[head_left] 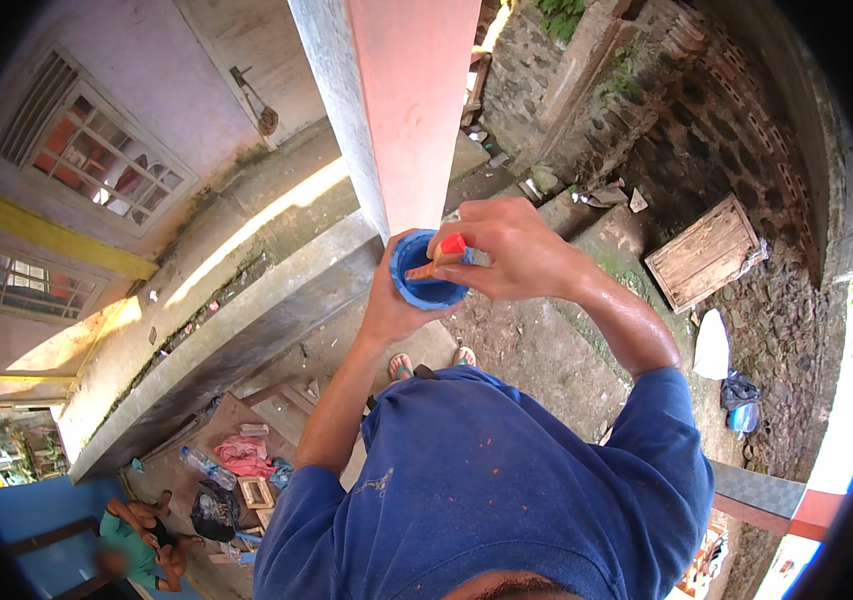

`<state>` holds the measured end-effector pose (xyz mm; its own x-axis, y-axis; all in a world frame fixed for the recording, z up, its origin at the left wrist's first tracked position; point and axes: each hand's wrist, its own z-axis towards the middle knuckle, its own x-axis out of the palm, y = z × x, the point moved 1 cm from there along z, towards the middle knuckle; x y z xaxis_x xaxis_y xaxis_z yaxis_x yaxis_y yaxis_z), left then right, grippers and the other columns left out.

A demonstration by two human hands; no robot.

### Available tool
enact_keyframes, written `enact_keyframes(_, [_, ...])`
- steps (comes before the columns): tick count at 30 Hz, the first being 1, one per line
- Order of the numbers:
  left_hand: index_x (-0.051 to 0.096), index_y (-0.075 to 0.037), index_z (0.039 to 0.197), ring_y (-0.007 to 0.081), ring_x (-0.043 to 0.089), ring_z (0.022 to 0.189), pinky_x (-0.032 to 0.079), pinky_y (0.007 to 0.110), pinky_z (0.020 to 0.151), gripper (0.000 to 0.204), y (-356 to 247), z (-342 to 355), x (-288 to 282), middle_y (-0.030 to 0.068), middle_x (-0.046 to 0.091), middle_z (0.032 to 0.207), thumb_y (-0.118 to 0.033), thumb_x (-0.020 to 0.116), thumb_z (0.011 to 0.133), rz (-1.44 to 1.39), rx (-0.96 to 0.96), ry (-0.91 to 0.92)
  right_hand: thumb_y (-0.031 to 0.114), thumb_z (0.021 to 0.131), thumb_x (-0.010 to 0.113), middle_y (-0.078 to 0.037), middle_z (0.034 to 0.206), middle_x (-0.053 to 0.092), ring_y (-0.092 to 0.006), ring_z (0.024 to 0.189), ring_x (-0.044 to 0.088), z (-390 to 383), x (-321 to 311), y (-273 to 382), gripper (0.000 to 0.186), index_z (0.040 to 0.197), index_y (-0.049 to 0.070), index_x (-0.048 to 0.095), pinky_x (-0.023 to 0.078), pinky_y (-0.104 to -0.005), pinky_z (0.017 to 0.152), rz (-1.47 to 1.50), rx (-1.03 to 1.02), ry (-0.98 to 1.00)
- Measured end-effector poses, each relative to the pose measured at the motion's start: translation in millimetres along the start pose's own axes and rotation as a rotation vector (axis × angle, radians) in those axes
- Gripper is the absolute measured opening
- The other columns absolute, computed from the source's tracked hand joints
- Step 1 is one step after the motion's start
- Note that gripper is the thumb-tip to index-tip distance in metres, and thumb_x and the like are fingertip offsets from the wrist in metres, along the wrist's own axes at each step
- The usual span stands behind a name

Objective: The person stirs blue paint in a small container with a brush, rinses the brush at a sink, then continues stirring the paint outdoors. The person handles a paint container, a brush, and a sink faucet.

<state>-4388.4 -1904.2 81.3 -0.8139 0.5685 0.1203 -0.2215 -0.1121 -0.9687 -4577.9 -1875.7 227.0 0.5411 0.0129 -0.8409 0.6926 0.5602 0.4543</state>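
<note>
Blue pot (pixel 405 256) near view ctr, L hand (pixel 388 303) grasping its 8 o'clock side. R hand (pixel 509 246), at pot's 2 o'clock, pinches red-tipped brush (pixel 450 250) inside it; pink pillar (pixel 413 110) stands at 12.

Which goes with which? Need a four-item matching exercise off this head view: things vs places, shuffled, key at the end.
Things
1. Blue round open container
2. Red-and-tan brush-like tool
3. Brown rectangular wooden panel
4. Pink crumpled cloth

Places
A. Lower left of the picture
B. Pinched in the right hand
C. Right side of the picture
D. Held in the left hand

Pairs: 1-D, 2-B, 3-C, 4-A
</note>
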Motion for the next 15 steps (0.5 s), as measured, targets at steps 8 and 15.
enact_keyframes(8, [0.046,-0.005,0.140,0.0176,0.062,0.120,0.051,0.036,0.105,0.096,-6.9,-2.3,3.8,0.0086,0.062,0.131,-0.011,0.101,0.062,-0.014,0.023,-0.077,0.026,0.086,0.083,-0.009,0.069,0.059,-0.0293,0.066,0.061,-2.2,4.3,4.2,0.017,0.096,0.013,0.078,0.044,-0.0423,0.058,-0.057,0.048,-0.065])
enact_keyframes(15, [0.046,-0.006,0.139,0.0175,0.063,0.118,0.052,0.035,0.103,0.095,4.6,-5.5,8.5,0.0092,0.063,0.129,-0.010,0.101,0.062,0.050,0.064,-0.148,0.032,0.089,0.078,-0.012,0.070,0.066,-0.0347,0.067,0.066,-2.4,11.2,7.3,0.023,0.092,0.009,0.075,0.050,-0.0457,0.060,0.015,0.099,-0.171])
